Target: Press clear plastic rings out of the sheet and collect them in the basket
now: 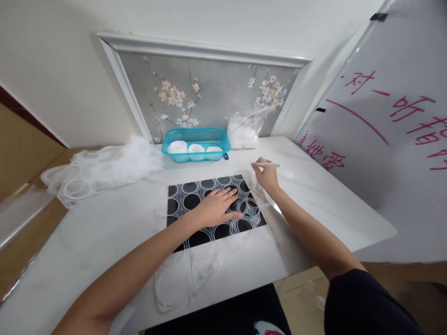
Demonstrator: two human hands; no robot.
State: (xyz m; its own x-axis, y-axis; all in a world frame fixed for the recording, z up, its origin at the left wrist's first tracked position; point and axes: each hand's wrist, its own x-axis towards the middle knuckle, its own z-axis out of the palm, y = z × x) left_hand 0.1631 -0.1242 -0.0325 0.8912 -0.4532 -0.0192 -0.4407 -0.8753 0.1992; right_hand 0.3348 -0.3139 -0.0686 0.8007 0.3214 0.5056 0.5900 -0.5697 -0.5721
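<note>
My left hand lies flat with fingers spread on a black sheet, pressing on translucent plastic film patterned with rings. Closed around a slim white pen-like stick is my right hand, just beyond the sheet's right edge. The stick points roughly sideways, and its exact kind is unclear. Loose clear film strips run past the sheet's right side, close under my right hand. More clear ring-shaped scraps lie on the table in front of the sheet.
A blue plastic basket holding white round pieces stands at the back. Beside it is a clear bag with white contents. A heap of translucent ring scraps covers the table's back left. A whiteboard with red writing stands at the right.
</note>
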